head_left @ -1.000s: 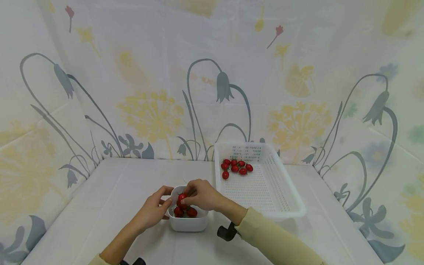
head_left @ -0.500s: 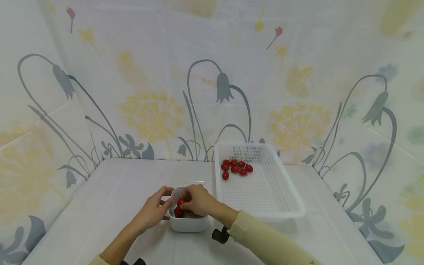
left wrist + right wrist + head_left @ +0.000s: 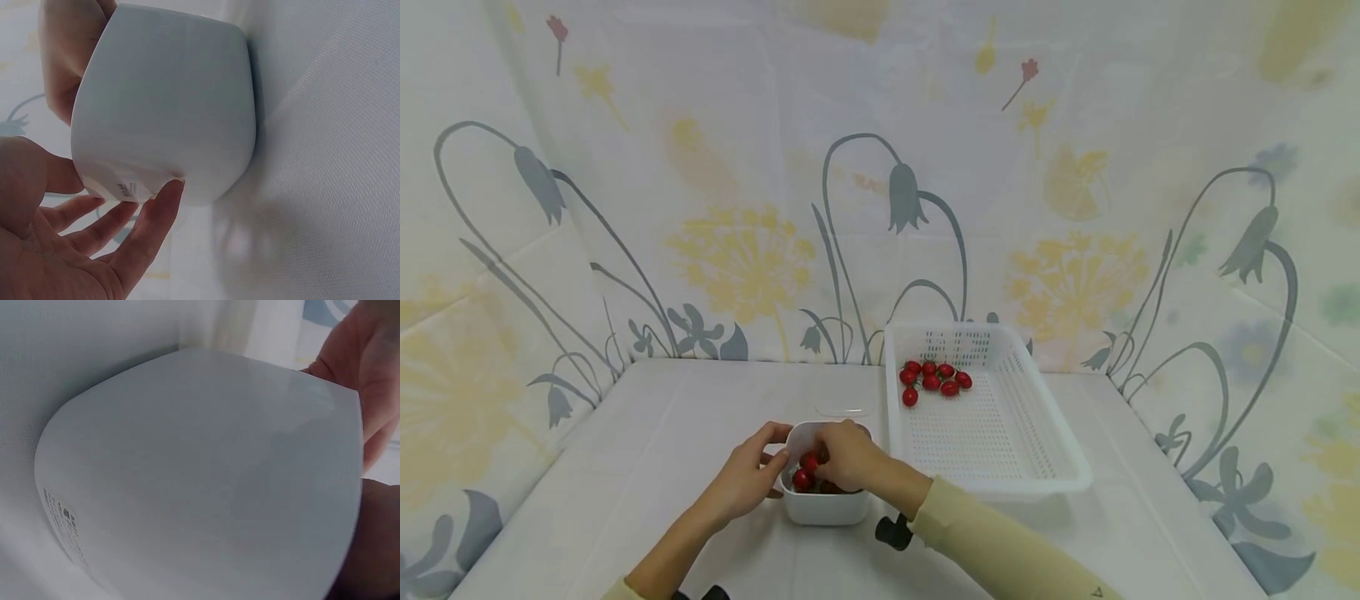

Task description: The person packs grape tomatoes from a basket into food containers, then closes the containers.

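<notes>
A small white square container [image 3: 827, 510] stands on the table and holds several red cherry tomatoes [image 3: 802, 480]. My left hand [image 3: 748, 475] grips its left side, thumb at the rim and fingers spread along the outer wall, as the left wrist view shows. My right hand [image 3: 850, 457] reaches down into the container from the right. Its thumb and fingers curl about a cherry tomato [image 3: 823, 453] there, with the fingertips partly hidden. Only the container's outer wall [image 3: 206, 469] and part of the right hand [image 3: 375, 381] show in the right wrist view.
A large white perforated basket [image 3: 1060, 425] stands right of the container, with several cherry tomatoes [image 3: 931, 382] in its back left corner. Behind the container lies a clear lid [image 3: 842, 411]. A flower-printed sheet [image 3: 880, 250] hangs behind the white table [image 3: 700, 400].
My right hand has dipped deeper into the container and shifted slightly right. The tomatoes inside have moved a little, and the clear lid now shows more. My left hand has stayed in place.
</notes>
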Demonstrator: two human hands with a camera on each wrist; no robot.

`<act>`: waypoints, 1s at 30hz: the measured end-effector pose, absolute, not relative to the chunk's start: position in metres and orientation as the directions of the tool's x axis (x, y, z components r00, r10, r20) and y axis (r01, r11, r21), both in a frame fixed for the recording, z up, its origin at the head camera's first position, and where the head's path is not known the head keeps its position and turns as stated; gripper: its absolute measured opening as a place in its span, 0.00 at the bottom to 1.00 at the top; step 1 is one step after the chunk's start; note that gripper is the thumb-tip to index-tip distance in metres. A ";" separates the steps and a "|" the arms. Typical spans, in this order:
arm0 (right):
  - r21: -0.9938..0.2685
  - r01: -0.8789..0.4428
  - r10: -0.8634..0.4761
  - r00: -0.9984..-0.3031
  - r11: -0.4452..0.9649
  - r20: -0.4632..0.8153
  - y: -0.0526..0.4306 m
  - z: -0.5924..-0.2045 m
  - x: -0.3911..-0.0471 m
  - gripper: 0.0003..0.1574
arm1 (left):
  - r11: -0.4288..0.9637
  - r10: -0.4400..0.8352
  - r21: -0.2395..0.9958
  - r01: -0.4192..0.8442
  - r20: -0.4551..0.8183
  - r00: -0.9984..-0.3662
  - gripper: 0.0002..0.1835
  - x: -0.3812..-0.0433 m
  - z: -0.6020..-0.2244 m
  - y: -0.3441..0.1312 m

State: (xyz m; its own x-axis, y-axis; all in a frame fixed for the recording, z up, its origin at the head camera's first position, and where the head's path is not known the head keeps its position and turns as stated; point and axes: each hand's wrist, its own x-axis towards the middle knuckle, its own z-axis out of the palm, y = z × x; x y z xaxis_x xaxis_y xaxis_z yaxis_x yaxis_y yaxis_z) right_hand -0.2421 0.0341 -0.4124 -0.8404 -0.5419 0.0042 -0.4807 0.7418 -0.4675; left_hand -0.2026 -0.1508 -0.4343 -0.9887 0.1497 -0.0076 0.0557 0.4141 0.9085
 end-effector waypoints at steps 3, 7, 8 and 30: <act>-0.477 -0.474 -0.542 -0.840 0.740 -0.006 0.036 -0.408 -0.241 0.07 | 0.415 0.150 0.908 0.055 -0.009 -0.989 0.17 -0.202 -0.434 -0.151; -0.510 -0.480 -0.560 -0.828 0.714 -0.004 0.041 -0.404 -0.239 0.08 | 0.413 0.150 0.909 0.054 -0.009 -0.989 0.17 -0.202 -0.433 -0.152; -0.518 -0.485 -0.568 -0.823 0.704 -0.001 0.043 -0.403 -0.239 0.08 | 0.413 0.149 0.909 0.053 -0.011 -0.989 0.17 -0.202 -0.433 -0.152; -0.634 -0.455 -0.593 -0.805 0.625 -0.008 0.101 -0.365 -0.237 0.15 | 0.414 0.153 0.909 0.053 -0.012 -0.988 0.17 -0.204 -0.434 -0.150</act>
State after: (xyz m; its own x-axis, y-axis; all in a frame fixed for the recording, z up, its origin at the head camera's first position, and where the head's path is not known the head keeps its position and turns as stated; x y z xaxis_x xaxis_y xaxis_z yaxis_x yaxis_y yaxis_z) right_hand -0.2371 0.1015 -0.3645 -0.8049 -0.5933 -0.0081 -0.4547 0.6255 -0.6341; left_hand -0.2039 -0.1498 -0.4344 -0.9881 0.1533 -0.0125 0.0527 0.4137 0.9089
